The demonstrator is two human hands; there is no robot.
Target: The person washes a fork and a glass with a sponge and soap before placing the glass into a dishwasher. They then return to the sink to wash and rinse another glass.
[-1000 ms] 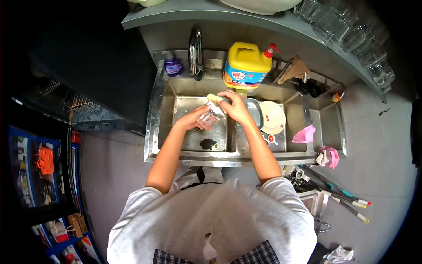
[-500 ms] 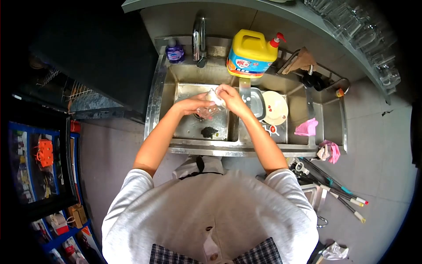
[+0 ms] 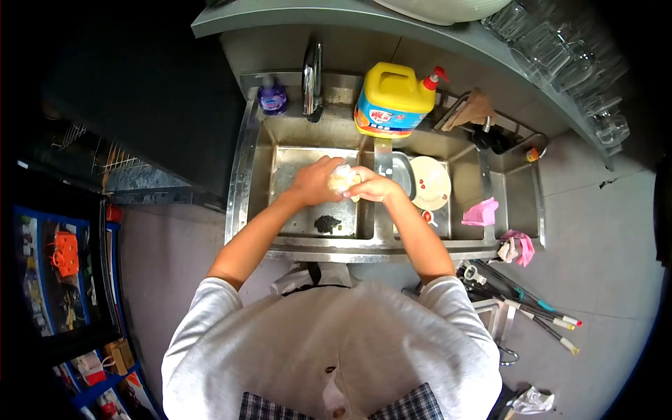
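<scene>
Both hands meet above the left sink basin (image 3: 280, 150). A pale, yellowish-white crumpled wad (image 3: 343, 180), like a cloth or sponge with foam on it, shows between them. My right hand (image 3: 376, 187) grips it from the right, thumb across its near side. My left hand (image 3: 316, 183) curls around from the left, fingers closed. The clear glass from the earlier view is hidden among the hands and wad, so its outline cannot be made out. Below them, a dark clump (image 3: 327, 224) lies on the basin floor.
Behind the basin stand a faucet (image 3: 312, 80), a purple soap bottle (image 3: 272, 98) and a yellow detergent jug (image 3: 393, 98). The middle basin holds a cream plate (image 3: 435, 171) and grey tray (image 3: 404, 168). A pink cloth (image 3: 480, 212) hangs on the divider. Glasses (image 3: 553, 52) line the overhead shelf.
My hands have come closer together and closed around the pale wad. My right hand has moved lower, and the clear glass no longer shows. The view has shifted slightly.
</scene>
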